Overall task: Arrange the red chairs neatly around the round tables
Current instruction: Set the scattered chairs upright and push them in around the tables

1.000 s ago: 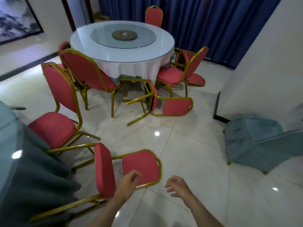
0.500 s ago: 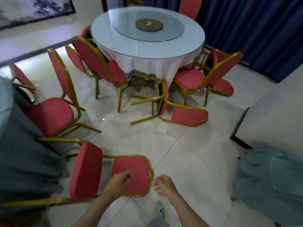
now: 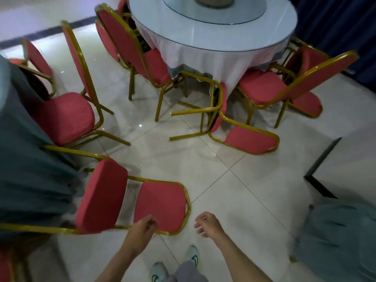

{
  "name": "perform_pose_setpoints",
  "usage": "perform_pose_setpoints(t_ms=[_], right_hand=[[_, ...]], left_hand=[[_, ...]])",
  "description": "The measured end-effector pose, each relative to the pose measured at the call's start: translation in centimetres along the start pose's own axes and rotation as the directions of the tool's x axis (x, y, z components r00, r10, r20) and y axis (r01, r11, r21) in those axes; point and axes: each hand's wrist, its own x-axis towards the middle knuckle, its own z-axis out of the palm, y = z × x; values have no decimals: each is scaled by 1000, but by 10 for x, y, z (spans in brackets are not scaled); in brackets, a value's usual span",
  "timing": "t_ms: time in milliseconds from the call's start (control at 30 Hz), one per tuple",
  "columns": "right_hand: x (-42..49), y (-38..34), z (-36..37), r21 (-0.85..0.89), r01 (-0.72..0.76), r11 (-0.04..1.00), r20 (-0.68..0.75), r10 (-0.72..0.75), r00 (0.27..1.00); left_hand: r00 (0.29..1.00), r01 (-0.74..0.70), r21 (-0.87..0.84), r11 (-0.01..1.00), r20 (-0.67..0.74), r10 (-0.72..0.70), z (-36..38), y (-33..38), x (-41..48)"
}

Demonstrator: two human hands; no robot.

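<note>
Looking down from head height onto a pale tiled floor (image 3: 223, 190). At the bottom centre are two light shoes (image 3: 192, 256) and two bare forearms reaching forward.

The left grip (image 3: 142, 226) has loosely curled fingers that clasp nothing. It hangs over the lower gold rail of the nearest red chair (image 3: 160, 204). The right grip (image 3: 207, 224) is just to the right of that chair, above bare tile, with its fingers relaxed, apart and holding nothing.

This nearest red chair lies tipped on its back in the lower left of centre, with its backrest flat on the floor and its seat pad standing on edge. Its legs run left under a dark teal cloth (image 3: 24, 159). A grey-green cover (image 3: 341, 241) fills the lower right corner.

In the middle left, an upright chair (image 3: 65, 117) faces the teal cloth. In the centre, a second tipped chair (image 3: 250, 139) lies on its back just in front of the round counter (image 3: 213, 43).

The round counter sits at the top, draped in white, with a glass turntable (image 3: 213, 15) on it. One chair (image 3: 130, 43) stands at its left and another (image 3: 264, 88) at its right. A blue curtain (image 3: 335, 27) fills the upper right.
</note>
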Motion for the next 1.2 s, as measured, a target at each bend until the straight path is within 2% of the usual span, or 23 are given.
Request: perform_pose_setpoints(t_ms=[167, 300, 400, 667, 833, 967, 1067, 1200], right_hand=[[97, 42, 22, -23, -25, 999, -7, 25, 1000], [207, 86, 50, -15, -39, 999, -31, 39, 999], [297, 131, 74, -72, -52, 996, -65, 47, 997], [522, 241, 126, -195, -115, 974, -247, 65, 967], [595, 243, 162, -43, -58, 997, -413, 35, 910], [616, 263, 180, -215, -53, 975, -453, -52, 890], [628, 279, 181, -394, 37, 918, -467, -235, 852], [632, 284, 183, -497, 43, 867, -471, -311, 825]], left_hand=[[1000, 16, -31, 999, 1, -16, 59, -65, 62], [1000, 13, -57, 998, -4, -13, 113, -131, 135], [999, 26, -91, 996, -30, -29, 156, -189, 196], [998, -44, -111, 993, -51, 38, 276, -334, 335], [982, -92, -123, 988, -174, 70, 316, -386, 377], [983, -97, -114, 989, -169, 77, 322, -398, 379], [983, -118, -111, 987, -157, 100, 317, -405, 365], [983, -116, -102, 988, -156, 99, 313, -415, 355]])
